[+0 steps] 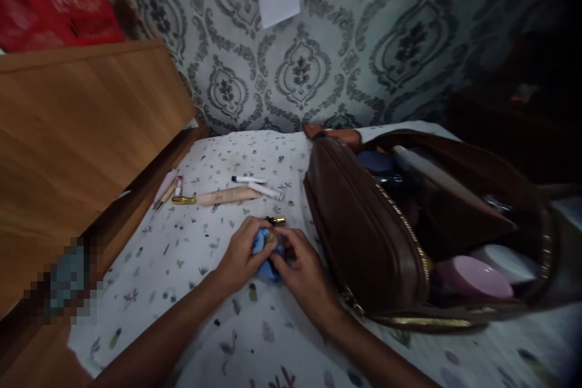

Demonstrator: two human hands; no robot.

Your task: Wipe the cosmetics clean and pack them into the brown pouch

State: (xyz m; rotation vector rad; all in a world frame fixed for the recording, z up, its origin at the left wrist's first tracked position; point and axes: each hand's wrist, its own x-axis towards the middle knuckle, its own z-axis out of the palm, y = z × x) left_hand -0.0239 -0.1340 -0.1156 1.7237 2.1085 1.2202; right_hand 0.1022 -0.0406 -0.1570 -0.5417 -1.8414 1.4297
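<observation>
A crumpled blue cloth-like item [269,271] is between my two hands, low over the patterned sheet. My left hand [245,253] pinches it from the left, with thumb and fingers closed on it. From the other side my right hand [301,262] grips it with bent fingers. Part of the item is hidden by the fingers, so its exact kind is unclear. Just beyond my fingertips lies a small gold tube [278,219]. Farther left are a beige squeeze tube [227,196], a white pen-like stick [249,180] and another gold tube [183,200].
To the right, a brown leather bag [364,236] lies unzipped, with a pink round-topped item [475,277] and other things inside. A wooden headboard [91,133] borders the left side. Slim cosmetics [165,188] lie beside it. Patterned wallpaper [300,73] is behind.
</observation>
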